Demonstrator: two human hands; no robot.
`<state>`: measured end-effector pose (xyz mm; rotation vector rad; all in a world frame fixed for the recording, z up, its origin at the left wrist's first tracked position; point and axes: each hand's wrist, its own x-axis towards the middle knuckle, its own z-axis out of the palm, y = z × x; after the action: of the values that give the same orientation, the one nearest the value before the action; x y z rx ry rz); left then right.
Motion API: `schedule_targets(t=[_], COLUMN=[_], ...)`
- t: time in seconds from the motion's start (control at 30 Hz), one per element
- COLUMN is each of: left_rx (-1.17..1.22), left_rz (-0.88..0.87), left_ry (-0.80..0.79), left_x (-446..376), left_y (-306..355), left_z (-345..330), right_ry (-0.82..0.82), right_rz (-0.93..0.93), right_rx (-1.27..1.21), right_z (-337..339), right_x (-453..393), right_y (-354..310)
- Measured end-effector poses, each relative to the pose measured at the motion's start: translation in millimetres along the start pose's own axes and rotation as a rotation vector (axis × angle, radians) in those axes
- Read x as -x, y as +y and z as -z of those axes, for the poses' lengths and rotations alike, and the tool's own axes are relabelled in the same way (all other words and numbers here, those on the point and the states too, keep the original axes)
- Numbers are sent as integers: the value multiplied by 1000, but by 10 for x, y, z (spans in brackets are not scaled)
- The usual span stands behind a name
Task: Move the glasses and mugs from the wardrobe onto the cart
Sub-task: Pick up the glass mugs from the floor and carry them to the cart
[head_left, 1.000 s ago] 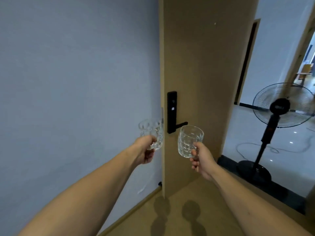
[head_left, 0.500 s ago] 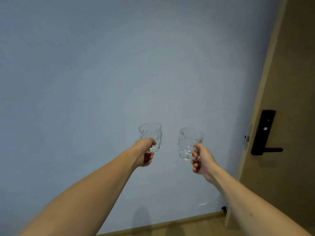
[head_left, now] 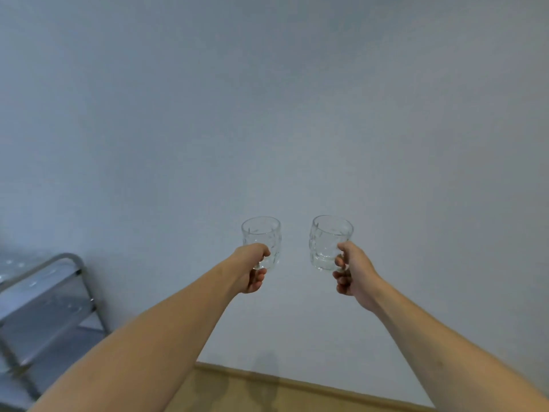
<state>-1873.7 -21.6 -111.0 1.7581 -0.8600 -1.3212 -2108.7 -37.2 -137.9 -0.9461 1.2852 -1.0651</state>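
The view has swung to the left. The brown door and its black handle, seen a moment ago to the right of the fingers, are gone from sight. Now a shiny metal cart (head_left: 44,295) shows far to the left of the fingers, low by the floor (head_left: 267,394). This likely means the person is turning toward the cart to put the mugs down there.

The left hand (head_left: 252,270) holds one clear glass mug (head_left: 263,240), with its fingers curled tight round the handle. The right hand (head_left: 352,273) holds the other clear glass mug (head_left: 328,242) the same way. Both mugs stand upright above the fingers, near each other but not touching. They look empty.

Behind the mugs is a plain pale wall (head_left: 267,99). No words, labels or brand marks can be read on the mugs, the cart or the wall.
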Motion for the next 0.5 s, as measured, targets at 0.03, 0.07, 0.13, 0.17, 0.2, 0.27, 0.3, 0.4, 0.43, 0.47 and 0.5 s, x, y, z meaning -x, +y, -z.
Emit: schedule_targets(t=[0.03,0.07,0.13,0.17,0.2,0.27,0.3,0.4,0.43,0.47,0.5], left_rx=[11,26,70,93,117,168,199,271,288,306,325], left_rz=[11,21,40,48,55,73,82,113,123,132,141], left_ry=[25,49,96,123,151,207,238,346,377,409,447], left_x=[-19,-33,-41,-44,-49,-49,-40,31,62,96,131], left_y=[-51,-110,-233,-299,-372,-525,-606,-876,-962,-1044,-1124], left_z=[225,444,872,1077,1279,1644,1818,2313,2473,2636,2803], right_ry=[-26,-51,-115,-150,-184,-251,-286,-392,-429,-467,-505], right_rz=[-10,-21,-48,-59,-66,-74,-80,-105,-112,-119,-128], right_rx=[4,13,43,58,73,98,111,163,177,186,195], right_z=[-238,-472,-928,-1144,-1360,-1763,-1966,-2572,-2771,-2970,-3174], right_x=[-16,-29,-37,-37,-40,-53,-59,-39,-25,-12,4], right_y=[34,66,125,155,185,245,270,353,386,424,466])
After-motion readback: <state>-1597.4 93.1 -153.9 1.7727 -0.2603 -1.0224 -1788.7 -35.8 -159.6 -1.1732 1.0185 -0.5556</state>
